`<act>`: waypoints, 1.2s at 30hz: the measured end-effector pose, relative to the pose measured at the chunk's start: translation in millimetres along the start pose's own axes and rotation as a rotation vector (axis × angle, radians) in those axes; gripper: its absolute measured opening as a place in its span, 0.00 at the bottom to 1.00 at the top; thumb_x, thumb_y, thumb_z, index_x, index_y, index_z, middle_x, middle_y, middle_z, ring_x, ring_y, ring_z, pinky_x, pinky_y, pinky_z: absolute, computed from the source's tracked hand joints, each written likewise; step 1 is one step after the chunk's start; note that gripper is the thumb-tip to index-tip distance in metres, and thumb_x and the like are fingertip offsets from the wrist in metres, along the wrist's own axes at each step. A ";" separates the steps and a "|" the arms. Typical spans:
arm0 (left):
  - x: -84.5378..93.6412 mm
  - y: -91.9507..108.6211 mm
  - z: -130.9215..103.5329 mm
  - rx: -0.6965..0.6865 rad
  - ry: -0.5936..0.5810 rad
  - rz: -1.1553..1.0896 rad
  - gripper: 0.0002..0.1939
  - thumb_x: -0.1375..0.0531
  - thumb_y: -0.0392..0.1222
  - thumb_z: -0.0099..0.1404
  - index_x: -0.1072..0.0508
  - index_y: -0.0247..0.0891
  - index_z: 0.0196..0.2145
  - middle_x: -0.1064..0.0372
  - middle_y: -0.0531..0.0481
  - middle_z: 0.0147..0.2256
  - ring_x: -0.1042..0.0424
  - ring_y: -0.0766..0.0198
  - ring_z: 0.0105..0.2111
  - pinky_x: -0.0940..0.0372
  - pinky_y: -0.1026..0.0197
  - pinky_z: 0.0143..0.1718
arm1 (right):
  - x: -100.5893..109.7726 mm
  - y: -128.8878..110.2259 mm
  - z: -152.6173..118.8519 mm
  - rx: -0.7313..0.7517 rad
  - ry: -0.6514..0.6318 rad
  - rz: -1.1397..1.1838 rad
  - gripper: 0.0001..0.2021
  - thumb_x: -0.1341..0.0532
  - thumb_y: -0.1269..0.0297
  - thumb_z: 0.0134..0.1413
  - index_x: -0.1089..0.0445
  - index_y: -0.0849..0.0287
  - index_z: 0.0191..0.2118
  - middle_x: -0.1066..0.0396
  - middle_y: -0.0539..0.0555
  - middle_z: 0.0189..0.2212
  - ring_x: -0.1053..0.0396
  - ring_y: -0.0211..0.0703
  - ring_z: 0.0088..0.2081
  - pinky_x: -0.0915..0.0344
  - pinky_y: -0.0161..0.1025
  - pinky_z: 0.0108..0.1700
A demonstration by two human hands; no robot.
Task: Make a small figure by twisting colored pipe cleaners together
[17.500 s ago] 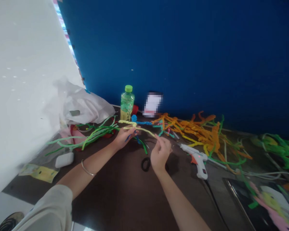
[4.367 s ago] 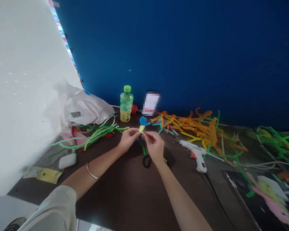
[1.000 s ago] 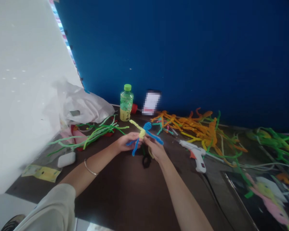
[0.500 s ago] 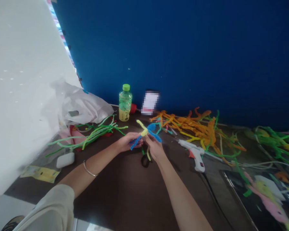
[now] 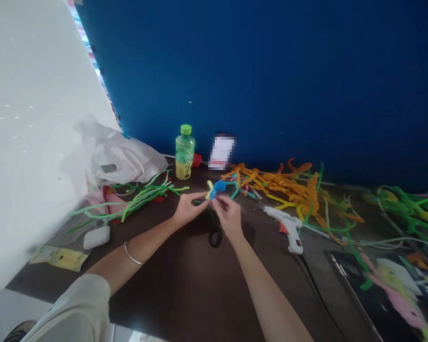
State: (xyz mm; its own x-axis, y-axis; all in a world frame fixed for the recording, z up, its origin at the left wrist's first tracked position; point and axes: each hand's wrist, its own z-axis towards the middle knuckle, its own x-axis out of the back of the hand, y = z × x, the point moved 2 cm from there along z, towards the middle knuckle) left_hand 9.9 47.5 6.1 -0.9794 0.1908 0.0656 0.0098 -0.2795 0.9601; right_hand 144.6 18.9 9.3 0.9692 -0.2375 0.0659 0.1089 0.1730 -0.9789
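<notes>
Above the dark counter (image 5: 185, 289), left hand (image 5: 187, 209) and right hand (image 5: 228, 216) both pinch the blue-and-yellow pipe-cleaner twist (image 5: 214, 189), which sticks up between their fingertips, equally near each grip.

Fuzzy stems, smooth plastic, dark table

Fuzzy blue-and-yellow pipe-cleaner piece (image 5: 214, 189); glossy plastic bottle (image 5: 184, 153); crinkled plastic bag (image 5: 124, 159); smooth white glue gun (image 5: 288, 229); matt table (image 5: 185, 289).
</notes>
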 end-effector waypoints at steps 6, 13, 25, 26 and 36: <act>-6.2 -15.8 4.7 0.221 -0.039 -0.319 0.17 0.35 0.43 0.46 0.26 0.32 0.34 0.27 0.45 0.31 0.29 0.63 0.31 0.36 0.63 0.35 | 0.6 -1.4 0.0 0.063 -0.004 -0.034 0.11 0.37 0.58 0.42 0.27 0.58 0.32 0.29 0.55 0.32 0.30 0.45 0.35 0.33 0.42 0.40; -5.6 -14.8 5.4 0.428 -0.118 -0.621 0.18 0.34 0.41 0.45 0.26 0.30 0.35 0.27 0.45 0.30 0.28 0.63 0.31 0.35 0.59 0.37 | 7.1 1.2 5.0 0.156 0.045 -0.079 0.08 0.38 0.60 0.44 0.27 0.57 0.30 0.30 0.53 0.28 0.32 0.42 0.34 0.35 0.41 0.39; -4.4 -10.6 1.9 0.692 -0.269 -0.912 0.03 0.41 0.32 0.56 0.30 0.28 0.29 0.31 0.48 0.24 0.29 0.69 0.26 0.32 0.66 0.34 | 2.3 14.1 6.4 -0.178 0.018 0.238 0.13 0.34 0.58 0.36 0.28 0.60 0.30 0.32 0.48 0.19 0.46 0.28 0.14 0.48 0.30 0.15; -4.6 -10.7 1.7 0.697 -0.276 -0.924 0.03 0.41 0.32 0.56 0.30 0.28 0.29 0.31 0.48 0.24 0.29 0.69 0.25 0.32 0.66 0.34 | 1.3 14.7 6.1 -0.206 0.008 0.269 0.14 0.33 0.58 0.35 0.28 0.60 0.31 0.32 0.48 0.20 0.46 0.28 0.14 0.49 0.30 0.15; -5.4 -10.0 2.8 0.752 -0.254 -0.960 0.06 0.46 0.33 0.60 0.31 0.29 0.28 0.32 0.47 0.23 0.31 0.70 0.24 0.33 0.67 0.30 | -2.9 19.7 5.9 -0.302 -0.063 0.392 0.14 0.32 0.58 0.33 0.27 0.59 0.30 0.32 0.48 0.20 0.43 0.28 0.16 0.48 0.29 0.16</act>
State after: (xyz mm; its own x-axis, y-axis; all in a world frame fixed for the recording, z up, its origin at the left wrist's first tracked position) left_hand 15.6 51.9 -3.1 -0.5888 0.2192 -0.7780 -0.4931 0.6652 0.5606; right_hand 145.2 28.7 -9.0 0.9370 -0.1499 -0.3154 -0.3257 -0.0493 -0.9442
